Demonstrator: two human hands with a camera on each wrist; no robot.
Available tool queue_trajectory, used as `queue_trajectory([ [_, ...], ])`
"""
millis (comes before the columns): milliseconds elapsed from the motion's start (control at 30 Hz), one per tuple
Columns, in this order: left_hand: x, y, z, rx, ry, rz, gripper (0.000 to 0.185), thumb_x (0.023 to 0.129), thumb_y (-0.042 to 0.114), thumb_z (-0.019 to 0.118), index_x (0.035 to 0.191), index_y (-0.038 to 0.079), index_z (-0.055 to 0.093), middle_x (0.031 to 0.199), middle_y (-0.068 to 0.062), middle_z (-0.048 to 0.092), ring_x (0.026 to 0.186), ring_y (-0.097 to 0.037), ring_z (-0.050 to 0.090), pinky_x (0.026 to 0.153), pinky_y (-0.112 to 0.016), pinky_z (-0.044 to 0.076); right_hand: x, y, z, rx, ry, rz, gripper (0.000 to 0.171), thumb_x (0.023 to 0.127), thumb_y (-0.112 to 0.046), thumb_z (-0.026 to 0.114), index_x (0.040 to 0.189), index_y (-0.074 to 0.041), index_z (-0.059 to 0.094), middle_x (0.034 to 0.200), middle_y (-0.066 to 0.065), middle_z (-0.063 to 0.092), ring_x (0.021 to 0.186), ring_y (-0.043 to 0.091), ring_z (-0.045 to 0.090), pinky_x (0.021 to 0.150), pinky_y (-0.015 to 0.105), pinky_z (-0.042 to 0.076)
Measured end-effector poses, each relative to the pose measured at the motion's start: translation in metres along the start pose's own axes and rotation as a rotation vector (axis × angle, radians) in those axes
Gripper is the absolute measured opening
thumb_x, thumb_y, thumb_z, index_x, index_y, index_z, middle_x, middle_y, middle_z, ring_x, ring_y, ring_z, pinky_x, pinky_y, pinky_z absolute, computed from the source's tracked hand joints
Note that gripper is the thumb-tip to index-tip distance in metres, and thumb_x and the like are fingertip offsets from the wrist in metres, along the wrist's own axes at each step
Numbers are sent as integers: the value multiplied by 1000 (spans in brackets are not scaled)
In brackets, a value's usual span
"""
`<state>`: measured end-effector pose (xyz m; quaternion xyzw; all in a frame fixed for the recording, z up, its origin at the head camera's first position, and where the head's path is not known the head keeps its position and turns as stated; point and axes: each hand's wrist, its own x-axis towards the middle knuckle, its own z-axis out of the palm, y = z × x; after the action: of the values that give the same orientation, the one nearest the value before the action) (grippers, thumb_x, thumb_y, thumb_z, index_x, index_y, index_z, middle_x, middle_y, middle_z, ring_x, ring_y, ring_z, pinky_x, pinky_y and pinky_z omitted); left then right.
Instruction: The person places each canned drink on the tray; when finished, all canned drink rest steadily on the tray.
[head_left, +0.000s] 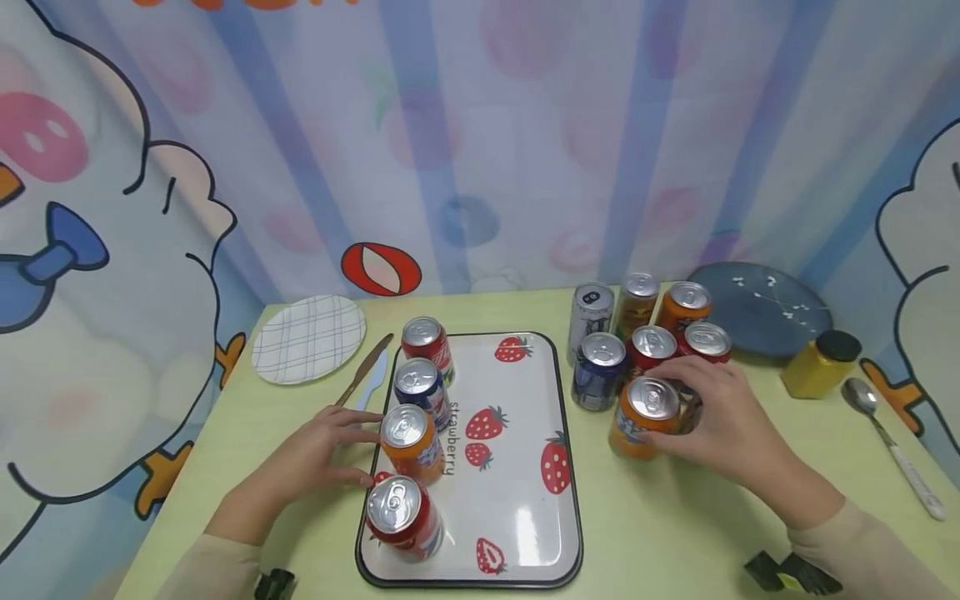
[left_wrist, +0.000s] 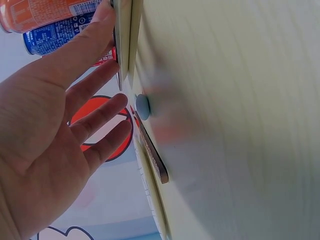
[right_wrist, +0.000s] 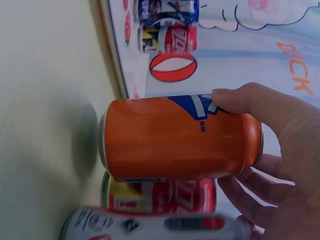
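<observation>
Gripping an orange can [head_left: 645,417] with thumb and fingers curled round its side, the right hand [head_left: 720,425] holds it on the table [head_left: 675,533] just to the right of the strawberry tray [head_left: 525,500], at the near edge of a tight cluster of other cans [head_left: 645,333]. In the right wrist view the same can [right_wrist: 180,137] sits in the fingers [right_wrist: 260,105] with a red can [right_wrist: 165,196] right behind it, and that closeness is the first risk: any sideways swing on lifting could clip the red or blue neighbours and tip them, perhaps rolling one toward the blue plate [head_left: 761,308] or the yellow jar [head_left: 821,364]. The grip looks to be on the upper half only, so a smooth can might slip if raised quickly. The left hand [head_left: 315,454] lies spread and relaxed, fingers straight, touching the tray's left edge beside a second orange can [head_left: 408,442]; the left wrist view shows those fingers [left_wrist: 95,55] flat against the rim. Four cans already stand in a column along that side, so a nudge to the tray from this hand could probably topple them, and the raised rim could catch the base of a can brought across too low. A knife [head_left: 363,371] by the checked plate [head_left: 307,337] lies close to that hand.
</observation>
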<state>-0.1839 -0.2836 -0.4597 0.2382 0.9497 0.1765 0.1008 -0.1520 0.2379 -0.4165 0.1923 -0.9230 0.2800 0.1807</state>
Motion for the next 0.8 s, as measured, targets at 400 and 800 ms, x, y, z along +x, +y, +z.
queue_trajectory([
  [400, 0, 1, 0, 14, 14, 6, 54, 73, 49, 90, 122, 28, 77, 147, -4, 62, 141, -40, 49, 117, -68, 36, 36, -52, 26, 172, 35, -14, 68, 62, -18, 100, 122, -14, 67, 121, 2, 69, 102, 17, 67, 80, 38, 62],
  [800, 0, 3, -1, 27, 4, 12, 53, 74, 45, 91, 122, 28, 77, 147, -4, 62, 137, -36, 51, 115, -63, 42, 98, -85, 91, 313, -40, 6, 63, 69, -20, 96, 124, -9, 68, 125, 7, 68, 107, 23, 65, 89, 44, 60],
])
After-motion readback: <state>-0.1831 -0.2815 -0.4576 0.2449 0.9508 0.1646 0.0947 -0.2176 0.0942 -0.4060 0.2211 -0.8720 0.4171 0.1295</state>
